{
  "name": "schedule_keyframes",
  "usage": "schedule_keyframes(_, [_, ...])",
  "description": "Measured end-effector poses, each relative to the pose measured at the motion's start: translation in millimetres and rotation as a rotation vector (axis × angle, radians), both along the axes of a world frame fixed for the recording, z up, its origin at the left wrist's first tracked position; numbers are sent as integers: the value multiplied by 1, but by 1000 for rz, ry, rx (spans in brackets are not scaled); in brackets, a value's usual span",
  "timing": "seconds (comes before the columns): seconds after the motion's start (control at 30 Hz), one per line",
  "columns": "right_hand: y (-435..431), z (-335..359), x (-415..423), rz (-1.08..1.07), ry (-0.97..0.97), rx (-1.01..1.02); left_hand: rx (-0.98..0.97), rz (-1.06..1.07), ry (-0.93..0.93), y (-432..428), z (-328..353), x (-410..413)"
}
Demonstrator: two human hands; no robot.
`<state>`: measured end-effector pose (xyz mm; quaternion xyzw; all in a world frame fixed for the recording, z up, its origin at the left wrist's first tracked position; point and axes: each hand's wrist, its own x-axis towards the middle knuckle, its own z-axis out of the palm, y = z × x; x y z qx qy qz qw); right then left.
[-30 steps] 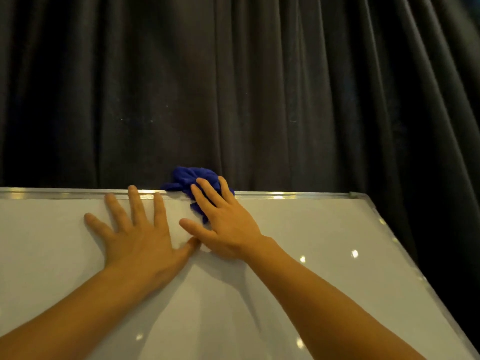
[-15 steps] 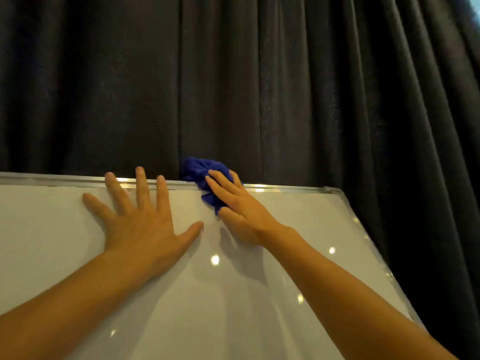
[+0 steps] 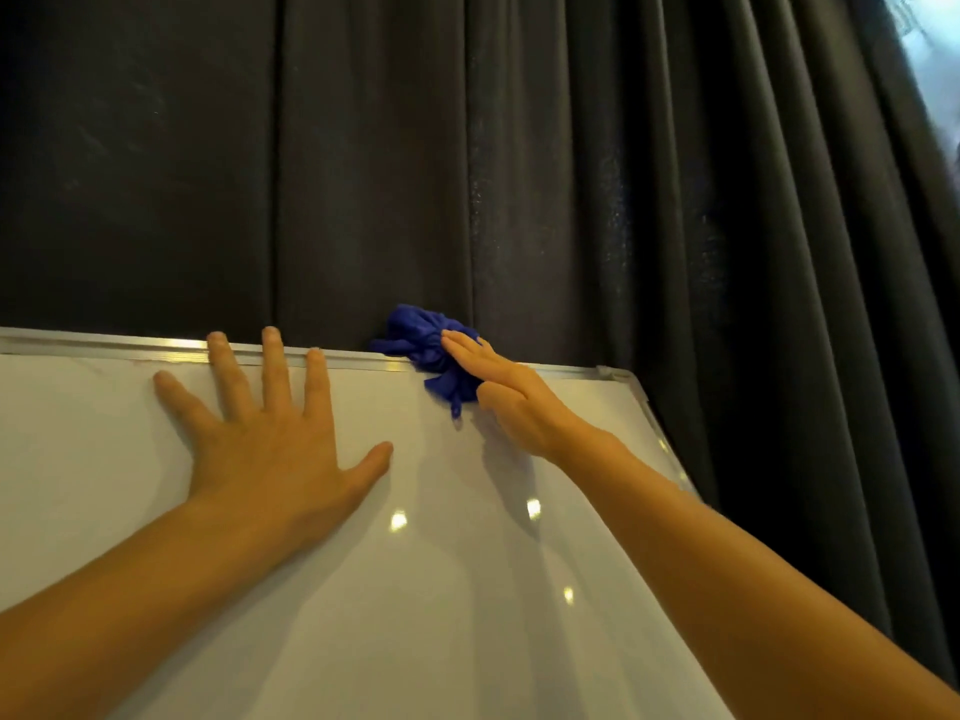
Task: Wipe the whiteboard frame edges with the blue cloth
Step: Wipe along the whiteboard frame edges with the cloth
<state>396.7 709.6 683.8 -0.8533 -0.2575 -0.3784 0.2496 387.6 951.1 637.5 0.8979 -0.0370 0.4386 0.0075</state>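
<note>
A white whiteboard point(image 3: 426, 589) fills the lower part of the view, with a silver metal frame point(image 3: 104, 345) along its top edge and a corner at the right. A bunched blue cloth point(image 3: 423, 345) sits on the top frame edge. My right hand point(image 3: 511, 394) presses flat on the cloth with fingers extended, covering its right part. My left hand point(image 3: 270, 433) lies flat on the board to the left of the cloth, fingers spread, fingertips reaching the top frame.
A dark pleated curtain point(image 3: 571, 174) hangs right behind the board. The board's right frame edge point(image 3: 670, 459) slants down to the right. A sliver of bright window point(image 3: 930, 54) shows at the top right.
My right hand has slid the blue cloth to the right along the top frame, away from my left hand. The left hand stays flat on the board.
</note>
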Motion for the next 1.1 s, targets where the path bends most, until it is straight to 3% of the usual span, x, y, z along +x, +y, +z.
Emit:
schedule_keyframes(0.2, [-118,-1,-7,-285,-21,9,16,-15,41,-63,-15,0])
schedule_keyframes(0.3, [-118,-1,-7,-241,-37,-45,-33,22,29,-104,-10,0])
schedule_keyframes(0.4, [-84,-12,0,-103,-139,-239,-87,76,37,-144,-8,-2])
schedule_keyframes(0.5, [-91,-13,5,-115,-260,-374,-106,83,-1,-162,-6,1])
schedule_keyframes(0.7, [-168,-21,7,-264,-157,-156,-55,3,0,-170,-20,10])
schedule_keyframes(0.87, [-121,-21,14,-117,-230,-269,-119,106,22,-203,-11,9])
schedule_keyframes(1.1, [-174,16,11,-253,-286,-297,-68,58,2,-192,-14,9])
